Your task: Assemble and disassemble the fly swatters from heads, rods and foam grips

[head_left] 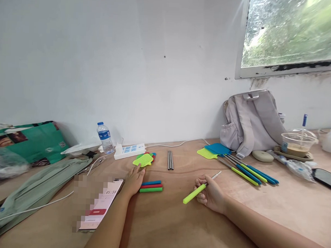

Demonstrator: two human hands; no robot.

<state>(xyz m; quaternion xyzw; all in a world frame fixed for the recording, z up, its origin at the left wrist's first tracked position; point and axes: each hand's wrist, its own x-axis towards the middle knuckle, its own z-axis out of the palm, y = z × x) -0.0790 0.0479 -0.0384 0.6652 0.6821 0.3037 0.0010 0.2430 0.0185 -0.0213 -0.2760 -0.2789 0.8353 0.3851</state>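
My right hand (211,195) is closed around a yellow-green fly swatter handle (194,193) with a thin metal rod sticking out of its upper end. My left hand (134,180) reaches forward over the table, its fingers stretched out at the near edge of a yellow-green fly swatter head (143,160). Red, blue and green pieces peek out beneath that head. Beside my left wrist lie a blue handle (152,183), a red handle (153,186) and a green handle (151,190). Metal tubes (170,160) lie side by side farther back, between my hands.
Several whole blue and yellow-green fly swatters (240,169) lie at the right, before a grey backpack (253,120). A phone (101,207) is left of my left forearm. Behind stand a power strip (130,151) and water bottle (104,137); a drink cup (297,142) stands far right.
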